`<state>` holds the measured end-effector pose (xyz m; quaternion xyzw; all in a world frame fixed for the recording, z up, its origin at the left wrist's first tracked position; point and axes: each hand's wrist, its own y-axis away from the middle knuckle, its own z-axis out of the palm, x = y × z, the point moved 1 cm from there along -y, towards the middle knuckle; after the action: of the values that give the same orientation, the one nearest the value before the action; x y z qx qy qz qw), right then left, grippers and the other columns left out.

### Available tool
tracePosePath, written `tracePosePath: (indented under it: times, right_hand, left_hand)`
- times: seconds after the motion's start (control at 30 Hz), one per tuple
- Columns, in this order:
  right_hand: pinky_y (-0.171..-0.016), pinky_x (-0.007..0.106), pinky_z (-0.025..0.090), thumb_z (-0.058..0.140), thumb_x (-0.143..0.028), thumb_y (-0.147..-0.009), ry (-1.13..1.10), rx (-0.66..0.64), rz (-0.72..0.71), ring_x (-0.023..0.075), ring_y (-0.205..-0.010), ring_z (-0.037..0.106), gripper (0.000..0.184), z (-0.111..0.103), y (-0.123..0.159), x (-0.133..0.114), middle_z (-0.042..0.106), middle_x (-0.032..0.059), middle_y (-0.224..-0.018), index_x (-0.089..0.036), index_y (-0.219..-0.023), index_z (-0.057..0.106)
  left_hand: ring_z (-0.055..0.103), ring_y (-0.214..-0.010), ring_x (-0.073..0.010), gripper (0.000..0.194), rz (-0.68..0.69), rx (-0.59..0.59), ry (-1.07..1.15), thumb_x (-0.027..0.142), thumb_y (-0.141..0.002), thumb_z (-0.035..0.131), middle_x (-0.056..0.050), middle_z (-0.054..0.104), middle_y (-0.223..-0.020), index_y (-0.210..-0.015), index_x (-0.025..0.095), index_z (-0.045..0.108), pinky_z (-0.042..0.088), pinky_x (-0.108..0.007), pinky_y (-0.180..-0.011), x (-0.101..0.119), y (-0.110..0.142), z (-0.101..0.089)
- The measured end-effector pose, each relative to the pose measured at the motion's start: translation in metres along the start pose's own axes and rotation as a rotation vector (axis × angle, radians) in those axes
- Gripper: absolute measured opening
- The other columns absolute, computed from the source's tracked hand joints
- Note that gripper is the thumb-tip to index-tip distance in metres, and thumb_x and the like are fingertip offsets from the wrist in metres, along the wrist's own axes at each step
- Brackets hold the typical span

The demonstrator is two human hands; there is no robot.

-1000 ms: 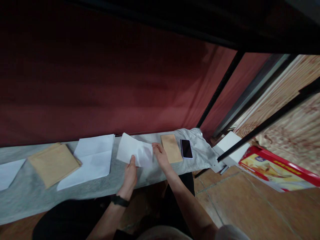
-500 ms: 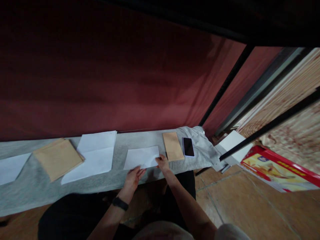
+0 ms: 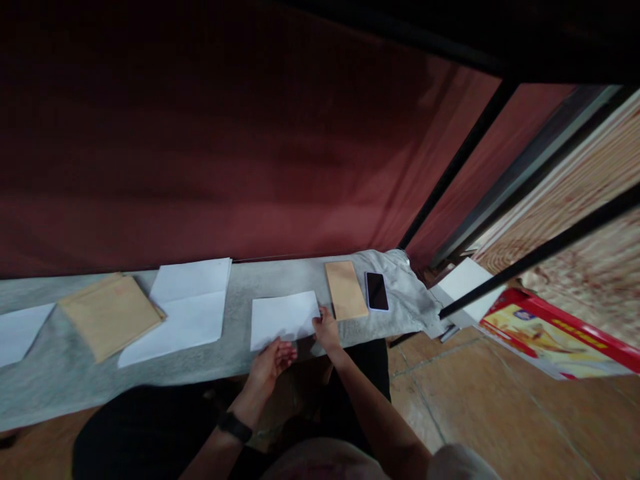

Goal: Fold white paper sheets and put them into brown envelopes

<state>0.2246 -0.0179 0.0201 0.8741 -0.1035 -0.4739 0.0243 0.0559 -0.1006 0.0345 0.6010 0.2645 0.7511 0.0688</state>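
Note:
A white sheet of paper (image 3: 285,319), seemingly folded, lies on the grey cloth in front of me. At its right edge my right hand (image 3: 326,331) pinches the lower corner, thumb on top. My left hand (image 3: 271,363) is at the near edge, palm turned inward and fingers loosely bent and apart; whether it touches the paper is hard to tell. Right of the sheet lies a stack of tan envelopes or paper (image 3: 346,291). Larger white sheets (image 3: 193,313) rest to the left, partly under brown envelopes (image 3: 113,317).
A phone (image 3: 377,291) lies near the right end of the cloth-covered bench (image 3: 240,287). Another white sheet (image 3: 23,333) is at far left. A red and yellow box (image 3: 555,337) and a black bar (image 3: 540,252) stand at right. A dark red panel (image 3: 225,167) rises behind.
The white paper, held up and tilted a second ago, is now lowered flat onto the cloth. My left hand has let go of its face and moved to the near edge; my right hand stays at the right edge.

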Motion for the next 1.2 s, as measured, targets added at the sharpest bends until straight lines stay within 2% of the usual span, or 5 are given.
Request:
tracePosePath:
  times: [0.17,0.3,0.47,0.63,1.2]
  right_hand:
    - [-0.047,0.022,0.053,0.045,-0.015,-0.088,-0.048,-0.033,0.025,0.0145,-0.055,0.066,0.044,0.004,0.003,-0.001,0.074,0.0037,-0.093,-0.018,-0.131,0.055]
    - [-0.05,0.025,0.055,0.043,-0.015,-0.09,-0.048,-0.051,0.022,0.0161,-0.057,0.068,0.044,0.003,0.004,-0.004,0.074,0.0058,-0.096,-0.015,-0.133,0.054]
    - [-0.086,0.036,0.057,0.046,-0.012,-0.091,0.089,0.025,-0.06,0.0244,-0.097,0.07,0.047,-0.006,0.015,-0.008,0.069,0.0121,-0.115,-0.016,-0.136,0.054]
    - [-0.111,0.043,0.041,0.046,-0.022,-0.099,0.42,0.095,-0.454,0.0276,-0.13,0.051,0.043,0.0,0.031,-0.018,0.056,0.0146,-0.141,-0.016,-0.141,0.054]
    - [-0.119,0.043,0.025,0.046,-0.042,-0.105,0.675,0.092,-0.713,0.0238,-0.145,0.038,0.049,0.034,0.031,0.015,0.041,0.0105,-0.158,-0.022,-0.149,0.049]
  left_hand:
    - [0.06,-0.125,-0.0289,0.035,0.49,0.045,-0.48,0.043,-0.087,0.06,-0.014,0.07,-0.125,-0.109,0.019,0.071,0.045,-0.047,-0.111,-0.007,-0.007,0.001]
    - [0.034,-0.149,-0.0315,0.055,0.814,0.085,-1.078,0.043,-0.096,0.043,-0.017,0.045,-0.156,-0.142,0.015,0.054,0.026,-0.054,-0.122,-0.02,-0.011,-0.009]
    - [0.027,-0.152,-0.0329,0.056,0.87,0.109,-1.367,0.042,-0.099,0.037,-0.018,0.034,-0.161,-0.149,0.016,0.047,0.024,-0.055,-0.121,-0.031,-0.011,-0.014]
    - [0.033,-0.149,-0.0334,0.052,0.86,0.1,-1.416,0.039,-0.099,0.037,-0.015,0.041,-0.159,-0.146,0.021,0.052,0.027,-0.056,-0.12,-0.022,-0.01,-0.01]
    - [0.029,-0.151,-0.0271,0.059,0.817,0.016,-1.54,0.036,-0.101,0.025,-0.014,0.039,-0.159,-0.152,0.011,0.041,0.023,-0.049,-0.123,0.014,-0.076,0.018]
